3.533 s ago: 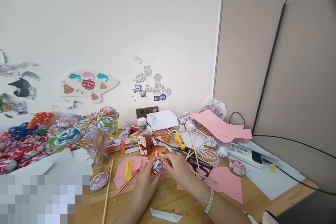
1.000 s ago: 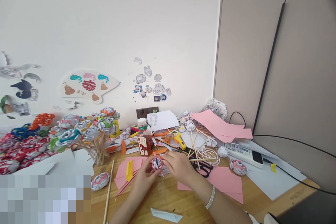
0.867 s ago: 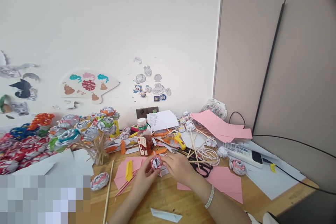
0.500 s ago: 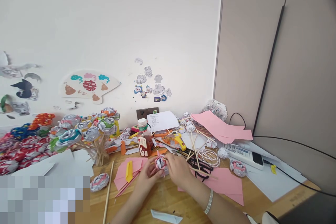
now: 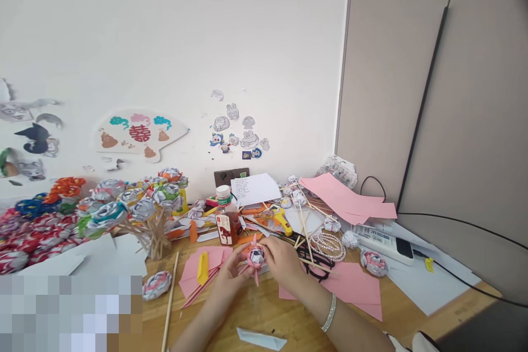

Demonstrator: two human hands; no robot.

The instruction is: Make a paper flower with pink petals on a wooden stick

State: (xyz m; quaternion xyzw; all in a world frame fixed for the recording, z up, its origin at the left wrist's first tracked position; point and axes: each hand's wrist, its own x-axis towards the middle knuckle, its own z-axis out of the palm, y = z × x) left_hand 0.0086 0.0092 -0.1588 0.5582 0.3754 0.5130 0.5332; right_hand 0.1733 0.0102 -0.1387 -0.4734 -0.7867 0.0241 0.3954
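Note:
Between my two hands is a small pink-and-white paper flower (image 5: 256,255), with pink strips sticking out above and below it. My left hand (image 5: 234,268) grips it from the left, thumb underneath. My right hand (image 5: 282,262) pinches its right side, fingers bent, and a bracelet (image 5: 329,313) is on that wrist. Left of my hands lie pink paper sheets (image 5: 193,272) with a folded yellow strip (image 5: 202,268) on top. A folded pale-blue paper strip (image 5: 261,339) rests on the table in front.
Behind my hands stands a drink bottle (image 5: 225,220), near a yellow glue gun (image 5: 282,221). Finished paper flowers (image 5: 144,209) on sticks crowd the left. A wooden stick (image 5: 170,302) and a loose paper flower (image 5: 157,285) lie left; a power strip (image 5: 383,245) lies right.
The paper flower has shifted slightly right and turned in my hands, so its pink strips show more. My right hand has moved a little with it.

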